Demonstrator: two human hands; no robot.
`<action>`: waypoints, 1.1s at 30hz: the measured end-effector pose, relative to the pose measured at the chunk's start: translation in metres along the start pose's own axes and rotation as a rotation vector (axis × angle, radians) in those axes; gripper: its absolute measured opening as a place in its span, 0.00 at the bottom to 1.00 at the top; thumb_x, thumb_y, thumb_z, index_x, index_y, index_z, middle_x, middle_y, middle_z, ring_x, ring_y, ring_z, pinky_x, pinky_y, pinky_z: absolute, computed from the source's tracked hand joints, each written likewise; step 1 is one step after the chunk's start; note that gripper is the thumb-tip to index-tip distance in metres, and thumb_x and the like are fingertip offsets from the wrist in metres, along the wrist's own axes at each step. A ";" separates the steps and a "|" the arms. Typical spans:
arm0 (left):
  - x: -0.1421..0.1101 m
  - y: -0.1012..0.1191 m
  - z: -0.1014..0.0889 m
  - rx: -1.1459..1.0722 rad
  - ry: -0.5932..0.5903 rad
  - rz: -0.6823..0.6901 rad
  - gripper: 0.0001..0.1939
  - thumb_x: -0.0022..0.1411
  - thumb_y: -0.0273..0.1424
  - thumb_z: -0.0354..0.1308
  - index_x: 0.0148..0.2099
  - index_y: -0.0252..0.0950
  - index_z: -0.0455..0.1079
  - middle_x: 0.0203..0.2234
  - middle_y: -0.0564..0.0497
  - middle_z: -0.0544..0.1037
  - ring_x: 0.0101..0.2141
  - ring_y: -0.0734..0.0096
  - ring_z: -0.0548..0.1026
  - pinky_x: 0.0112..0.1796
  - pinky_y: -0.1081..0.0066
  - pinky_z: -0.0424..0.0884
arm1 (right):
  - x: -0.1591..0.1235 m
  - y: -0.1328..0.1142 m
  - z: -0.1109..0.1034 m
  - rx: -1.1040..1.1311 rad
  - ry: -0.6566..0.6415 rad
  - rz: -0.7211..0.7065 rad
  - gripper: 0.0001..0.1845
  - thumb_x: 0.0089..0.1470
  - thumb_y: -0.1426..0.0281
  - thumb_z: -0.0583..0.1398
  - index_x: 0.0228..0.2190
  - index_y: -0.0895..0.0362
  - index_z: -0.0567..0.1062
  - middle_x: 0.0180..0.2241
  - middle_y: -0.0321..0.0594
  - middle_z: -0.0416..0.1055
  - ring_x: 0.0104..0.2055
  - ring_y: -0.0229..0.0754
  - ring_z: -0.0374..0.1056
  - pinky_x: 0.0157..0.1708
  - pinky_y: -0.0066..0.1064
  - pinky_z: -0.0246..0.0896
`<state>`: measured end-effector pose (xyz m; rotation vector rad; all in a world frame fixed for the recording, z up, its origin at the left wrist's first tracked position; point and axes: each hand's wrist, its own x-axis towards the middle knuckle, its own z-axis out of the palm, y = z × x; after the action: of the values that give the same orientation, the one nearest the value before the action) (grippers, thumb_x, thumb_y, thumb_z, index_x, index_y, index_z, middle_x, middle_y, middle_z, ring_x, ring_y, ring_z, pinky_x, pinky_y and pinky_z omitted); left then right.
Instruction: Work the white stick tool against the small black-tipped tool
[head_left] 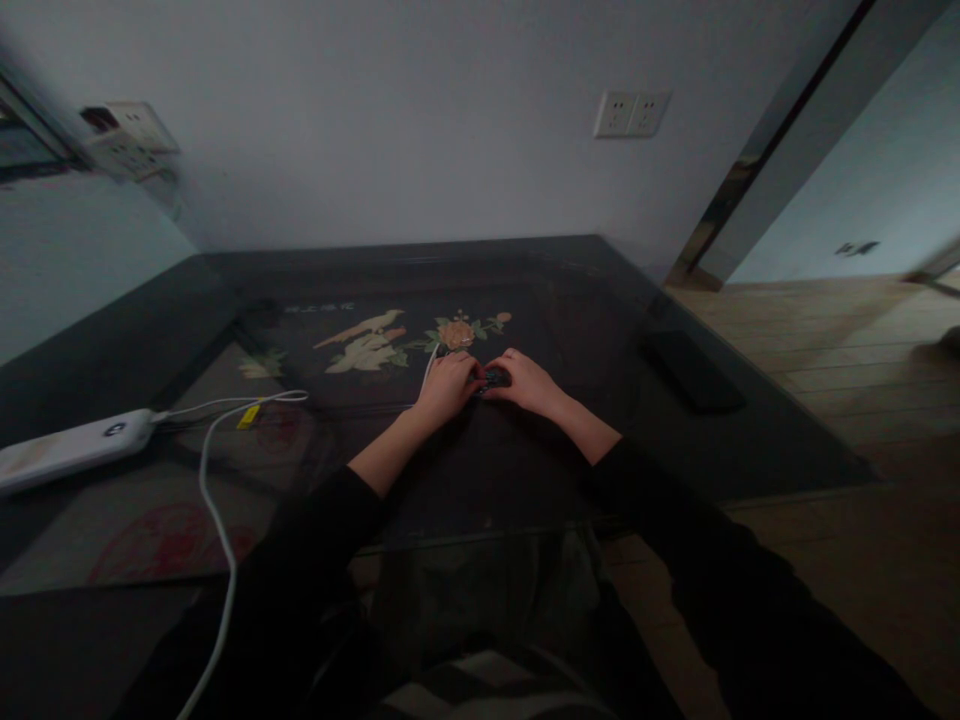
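Observation:
Near the middle of the dark glass-topped table, my left hand and my right hand meet around a small dark object. The fingers of both hands are bent in and closed on it from either side. Its surface looks uneven, with a few pale specks, but its kind is too small and dim to make out. A thin white strip or cord shows just beyond my left hand; whether it joins the object is hidden.
A white power strip with a white cable lies at the left, beside a yellow tag. To the right rests a flat black slab. Behind the table rises a wall with sockets. A bird-and-flower picture decorates the tabletop.

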<state>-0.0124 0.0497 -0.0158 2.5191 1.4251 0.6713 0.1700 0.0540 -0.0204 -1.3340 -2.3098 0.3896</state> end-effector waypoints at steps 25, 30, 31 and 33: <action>0.006 0.001 -0.022 -0.753 -0.036 -0.251 0.08 0.52 0.33 0.63 0.31 0.33 0.73 0.24 0.51 0.78 0.27 0.71 0.73 0.33 0.70 0.66 | -0.010 -0.018 -0.032 -0.003 0.179 -0.247 0.06 0.57 0.71 0.60 0.38 0.53 0.76 0.41 0.43 0.69 0.49 0.48 0.63 0.48 0.38 0.60; 0.004 0.003 -0.023 -0.869 -0.094 -0.276 0.06 0.51 0.31 0.64 0.30 0.33 0.74 0.24 0.52 0.78 0.28 0.72 0.74 0.35 0.69 0.69 | -0.010 -0.017 -0.033 0.036 0.180 -0.275 0.03 0.56 0.70 0.61 0.35 0.52 0.77 0.39 0.41 0.70 0.47 0.47 0.64 0.47 0.37 0.60; 0.004 0.003 -0.023 -0.891 -0.100 -0.282 0.05 0.51 0.31 0.64 0.30 0.33 0.74 0.24 0.52 0.78 0.28 0.72 0.74 0.36 0.69 0.69 | -0.010 -0.017 -0.033 0.049 0.184 -0.275 0.03 0.56 0.69 0.62 0.34 0.52 0.77 0.39 0.41 0.70 0.47 0.47 0.65 0.47 0.37 0.60; 0.004 0.003 -0.023 -0.944 -0.098 -0.292 0.06 0.53 0.31 0.63 0.31 0.33 0.74 0.26 0.51 0.78 0.29 0.71 0.74 0.37 0.68 0.70 | -0.011 -0.018 -0.033 0.084 0.207 -0.268 0.02 0.56 0.69 0.62 0.33 0.52 0.76 0.38 0.40 0.71 0.46 0.46 0.65 0.47 0.37 0.60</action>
<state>-0.0190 0.0496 0.0067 1.5585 1.0409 0.8730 0.1781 0.0368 0.0138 -0.9600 -2.2312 0.2461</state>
